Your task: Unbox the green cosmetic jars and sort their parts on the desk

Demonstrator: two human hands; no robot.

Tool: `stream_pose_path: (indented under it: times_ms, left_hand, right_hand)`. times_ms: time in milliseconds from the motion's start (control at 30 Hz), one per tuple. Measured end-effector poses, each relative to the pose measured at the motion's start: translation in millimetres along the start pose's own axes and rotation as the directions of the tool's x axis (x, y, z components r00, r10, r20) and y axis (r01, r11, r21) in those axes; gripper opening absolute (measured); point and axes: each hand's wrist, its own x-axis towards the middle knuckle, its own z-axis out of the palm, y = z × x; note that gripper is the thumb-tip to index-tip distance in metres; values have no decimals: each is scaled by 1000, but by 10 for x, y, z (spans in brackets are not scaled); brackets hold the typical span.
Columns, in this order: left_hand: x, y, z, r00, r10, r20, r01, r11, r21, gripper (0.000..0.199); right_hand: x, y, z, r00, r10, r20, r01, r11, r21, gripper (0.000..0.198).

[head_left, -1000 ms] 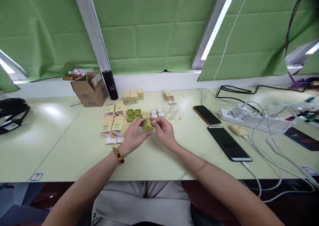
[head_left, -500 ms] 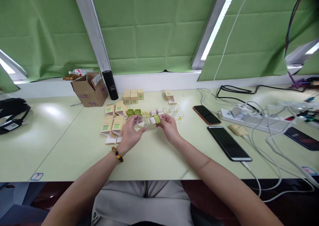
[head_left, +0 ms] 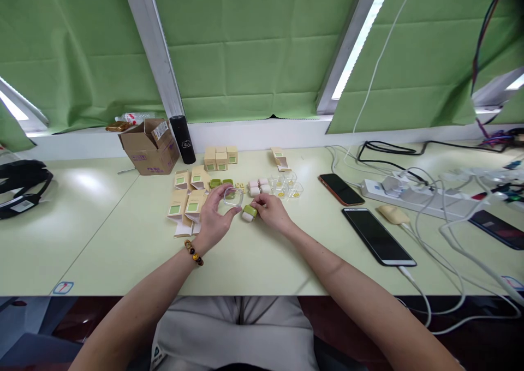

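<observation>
Between thumb and fingers, my left hand (head_left: 216, 216) holds a clear plastic cover (head_left: 233, 197) above the table. My right hand (head_left: 270, 211) pinches a small green holder with a white sponge-like piece (head_left: 249, 213) in it, white end tilted down toward me. Just beyond my right hand sit pink and white soft pieces (head_left: 258, 186) in a cluster. Several clear covers (head_left: 286, 184) with yellow marks stand right of them. Past my left fingers are green holders (head_left: 221, 183), partly hidden, and small yellow-green parts (head_left: 240, 185).
Opened small cartons (head_left: 186, 202) lie left of my left hand; closed ones (head_left: 221, 158) stand behind. A cardboard box (head_left: 149, 148) and black bottle (head_left: 183, 139) are at the back left. Phones (head_left: 379, 236), cables and a power strip (head_left: 413, 195) occupy the right side.
My right hand has lowered the green holder toward me and turned its white end downward. My left hand still holds the clear cover, now tipped with its opening more upward.
</observation>
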Motion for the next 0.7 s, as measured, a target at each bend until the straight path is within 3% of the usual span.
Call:
stream_pose_path:
  times_ms: [167, 267, 367, 467, 567, 633, 700]
  left_hand:
    - [33, 76, 13, 981, -183, 67, 195, 940, -281, 64]
    - [58, 101, 12, 930, -312, 193, 367, 811, -456, 63]
    - [69, 113, 1, 880, -350, 320, 474, 655, -588, 53]
    - [73, 121, -17, 861, -350, 368, 508, 576, -640, 49]
    - [71, 114, -22, 855, -365, 368, 518, 592, -618, 51]
    - [62, 99, -6, 874, -364, 321, 485, 691, -536, 52]
    - [45, 82, 21, 916, -326, 233, 396, 828, -397, 56]
  right_hand:
    - [-36, -57, -4, 1000, 2, 18, -1, 999, -51, 20]
    - [-50, -74, -11, 999, -23, 31, 25, 997, -74, 24]
    - [-65, -82, -17, 997, -71, 20, 73, 991, -112, 25]
    - [-95, -119, -42, 972, -197, -127, 179, 974, -139, 21]
    - [-154, -213, -96, 855, -406, -322, 370, 913, -171, 22]
    - [-209, -290, -130, 746, -540, -390, 504, 840, -200, 25]
    - [-267, -357, -143, 646, -664, -376, 618, 745, -253, 30]
